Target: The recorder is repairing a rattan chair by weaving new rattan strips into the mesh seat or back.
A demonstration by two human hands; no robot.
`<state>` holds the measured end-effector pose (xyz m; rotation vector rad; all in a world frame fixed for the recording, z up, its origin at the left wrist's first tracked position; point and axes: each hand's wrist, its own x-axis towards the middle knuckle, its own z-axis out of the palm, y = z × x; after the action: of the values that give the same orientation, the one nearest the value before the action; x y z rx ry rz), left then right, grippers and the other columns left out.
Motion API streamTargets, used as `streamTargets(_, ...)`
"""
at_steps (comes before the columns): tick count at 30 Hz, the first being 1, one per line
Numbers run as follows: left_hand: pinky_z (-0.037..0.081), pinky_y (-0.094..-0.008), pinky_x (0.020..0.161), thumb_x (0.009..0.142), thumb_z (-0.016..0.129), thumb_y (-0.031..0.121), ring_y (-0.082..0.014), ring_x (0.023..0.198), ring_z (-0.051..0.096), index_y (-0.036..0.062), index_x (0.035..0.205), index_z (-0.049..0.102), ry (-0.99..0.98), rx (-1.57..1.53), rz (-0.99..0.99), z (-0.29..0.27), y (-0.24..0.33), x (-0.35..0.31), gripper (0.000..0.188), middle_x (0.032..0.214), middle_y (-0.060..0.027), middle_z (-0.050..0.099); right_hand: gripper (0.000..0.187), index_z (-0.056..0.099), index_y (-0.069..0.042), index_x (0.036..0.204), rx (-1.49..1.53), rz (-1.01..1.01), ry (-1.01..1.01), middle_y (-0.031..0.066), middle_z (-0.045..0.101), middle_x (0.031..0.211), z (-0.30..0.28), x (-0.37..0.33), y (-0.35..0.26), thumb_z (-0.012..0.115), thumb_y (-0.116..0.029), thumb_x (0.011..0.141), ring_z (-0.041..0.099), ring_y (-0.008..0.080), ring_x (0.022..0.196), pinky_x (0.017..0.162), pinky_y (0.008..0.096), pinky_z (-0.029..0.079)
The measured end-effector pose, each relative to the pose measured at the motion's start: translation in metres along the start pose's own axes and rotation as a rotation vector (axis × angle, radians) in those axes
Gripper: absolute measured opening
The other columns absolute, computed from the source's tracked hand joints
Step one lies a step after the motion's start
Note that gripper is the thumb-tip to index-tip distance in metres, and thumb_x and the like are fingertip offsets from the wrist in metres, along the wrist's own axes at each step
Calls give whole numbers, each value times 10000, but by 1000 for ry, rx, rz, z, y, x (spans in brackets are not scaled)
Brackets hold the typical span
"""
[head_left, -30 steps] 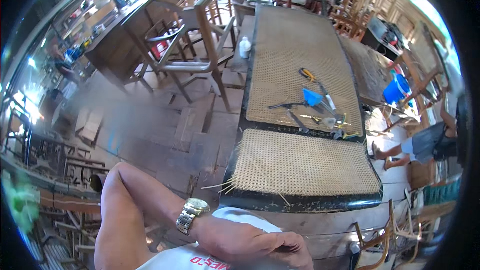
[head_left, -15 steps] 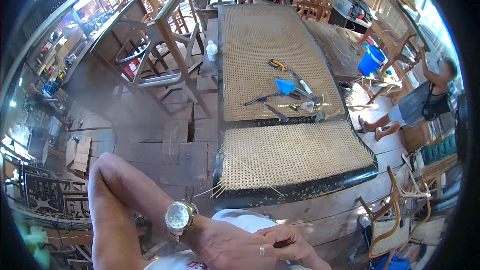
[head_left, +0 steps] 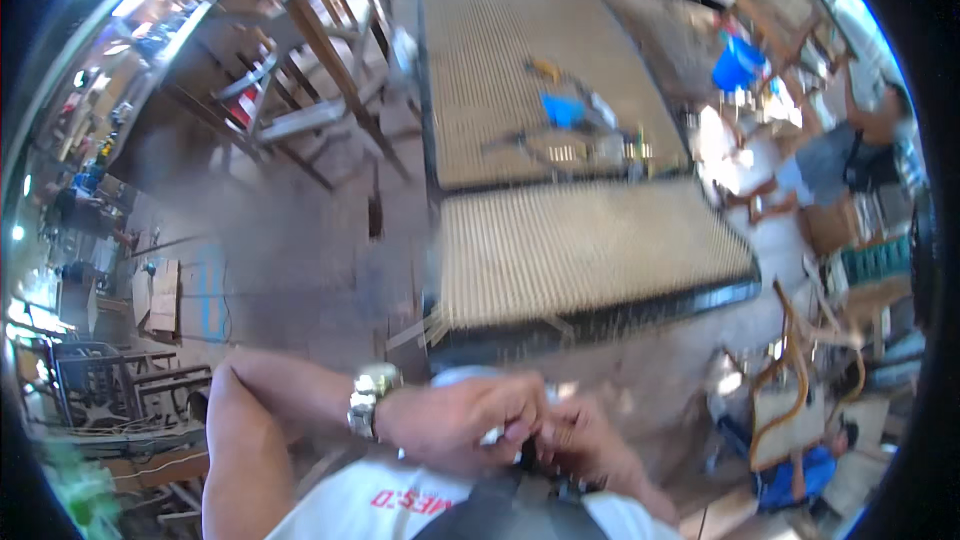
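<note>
My left hand [head_left: 462, 415], with a metal watch [head_left: 374, 400] on its wrist, meets my right hand [head_left: 590, 445] in front of my chest. The fingers of both are bent and pinched together. What lies between them is too blurred to make out. Just below the hands is a dark piece of gear [head_left: 520, 512] over my white shirt [head_left: 345, 505]. Beyond them stands a long dark-framed bench with a woven cane surface [head_left: 590, 250]; loose cane ends [head_left: 437, 324] stick out at its near left corner.
Yellow-handled pliers [head_left: 545, 68], a blue piece [head_left: 563, 110] and other tools lie on the far cane panel. Wooden chair frames [head_left: 325, 50] stand left. Rightward are a blue bucket [head_left: 738, 64], a person in grey [head_left: 845, 155] and another in blue [head_left: 800, 470].
My view has tipped downward, so the bench sits higher in the picture and more of my shirt shows. My hands have risen in the picture and remain together, fingers shifted.
</note>
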<state>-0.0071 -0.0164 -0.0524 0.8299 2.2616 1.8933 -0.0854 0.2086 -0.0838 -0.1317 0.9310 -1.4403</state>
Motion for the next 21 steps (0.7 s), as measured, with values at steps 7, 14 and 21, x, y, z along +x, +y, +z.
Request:
streamTargets(7, 483, -342, 608, 867, 682, -22, -211, 727, 605, 106, 976, 448, 57, 195, 234, -13, -1, 4, 287, 931, -113, 622, 158, 676, -37, 911, 131, -14, -16, -34, 632, 824, 28, -6, -32, 728, -185, 934, 557, 34, 757, 667, 185, 415)
streamTargets(14, 497, -319, 633, 870, 677, -34, -242, 724, 576, 63, 958, 432, 2, -88, 303, 5, -26, -2, 279, 953, -186, 598, 159, 671, -34, 951, 150, 41, -10, -35, 612, 788, 23, -14, -16, 673, -191, 969, 514, 23, 686, 599, 180, 376)
streamTargets(21, 460, -298, 631, 864, 653, -40, -156, 742, 584, 168, 967, 396, 224, -57, 109, 21, -25, -8, 346, 924, -92, 601, 140, 649, -40, 930, 137, 102, -13, -40, 576, 758, 18, -14, -11, 655, -174, 971, 489, 21, 648, 573, 177, 356)
